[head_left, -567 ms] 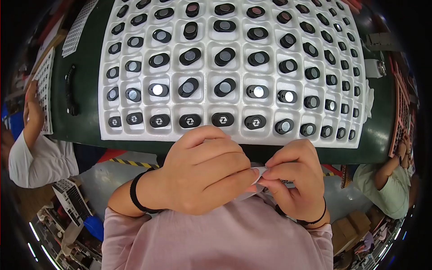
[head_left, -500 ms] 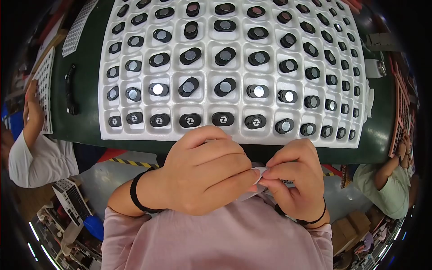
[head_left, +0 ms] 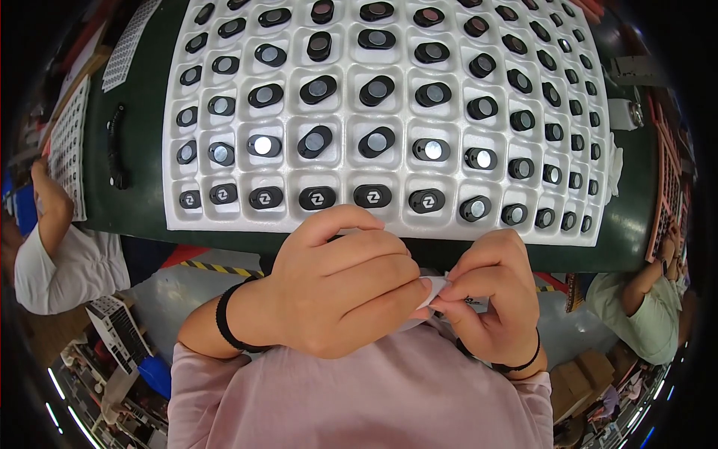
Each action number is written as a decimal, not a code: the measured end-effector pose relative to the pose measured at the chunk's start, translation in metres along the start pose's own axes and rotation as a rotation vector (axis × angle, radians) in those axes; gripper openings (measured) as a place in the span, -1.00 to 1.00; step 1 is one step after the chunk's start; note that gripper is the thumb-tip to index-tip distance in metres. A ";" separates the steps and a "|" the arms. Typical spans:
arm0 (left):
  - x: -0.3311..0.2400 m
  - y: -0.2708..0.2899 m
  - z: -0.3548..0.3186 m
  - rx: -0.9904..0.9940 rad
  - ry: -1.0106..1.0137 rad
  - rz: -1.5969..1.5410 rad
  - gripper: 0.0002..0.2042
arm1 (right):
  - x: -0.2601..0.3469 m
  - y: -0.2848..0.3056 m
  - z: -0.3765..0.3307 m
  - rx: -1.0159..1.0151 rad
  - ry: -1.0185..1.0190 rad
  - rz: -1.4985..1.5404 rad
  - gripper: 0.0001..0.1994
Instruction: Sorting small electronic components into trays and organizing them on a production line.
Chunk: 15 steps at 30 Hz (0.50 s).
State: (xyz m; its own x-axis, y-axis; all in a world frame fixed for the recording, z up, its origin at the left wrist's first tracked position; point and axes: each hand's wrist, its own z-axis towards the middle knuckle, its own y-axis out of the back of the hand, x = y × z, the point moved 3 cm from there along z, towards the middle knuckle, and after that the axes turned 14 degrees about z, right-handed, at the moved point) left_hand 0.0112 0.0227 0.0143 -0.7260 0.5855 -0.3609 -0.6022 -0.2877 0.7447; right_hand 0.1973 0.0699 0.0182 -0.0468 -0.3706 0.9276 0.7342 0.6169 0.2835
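Observation:
In front of my chest, just off the table's near edge, my two hands meet. My left hand (head_left: 348, 288) is closed, back of the hand up, its fingers curled over what they hold. Between its fingertips and my right hand (head_left: 493, 295) stretches a thin white paper-like piece (head_left: 431, 290). The right thumb and forefinger pinch its other end. Most of what lies under the left fingers is hidden. Beyond the hands lies a white moulded tray (head_left: 247, 224), with small black oval devices (head_left: 317, 197) in its pockets, many bearing a round silvery disc, some a white mark.
The tray rests on a dark green table (head_left: 138, 202). A black strap-like item (head_left: 116, 146) lies left of it. At the right stands a white container (head_left: 624, 114). Co-workers sit on both sides, one in a white sleeve (head_left: 71, 266), another in a pale green shirt (head_left: 632, 318).
More of the white piece shows between my fingertips, and it stands a little higher. Both hands stay almost in place. At the left, the co-worker's arm has shifted.

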 end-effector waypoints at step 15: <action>0.002 -0.003 -0.003 -0.038 -0.011 0.003 -0.76 | -0.005 -0.005 -0.001 -0.071 0.024 0.010 -0.75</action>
State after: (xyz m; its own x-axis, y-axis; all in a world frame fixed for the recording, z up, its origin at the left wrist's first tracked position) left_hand 0.0112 0.0227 0.0098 -0.7243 0.5929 -0.3518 -0.6120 -0.3180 0.7241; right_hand 0.1944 0.0680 0.0115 -0.0234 -0.3814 0.9241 0.7811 0.5700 0.2550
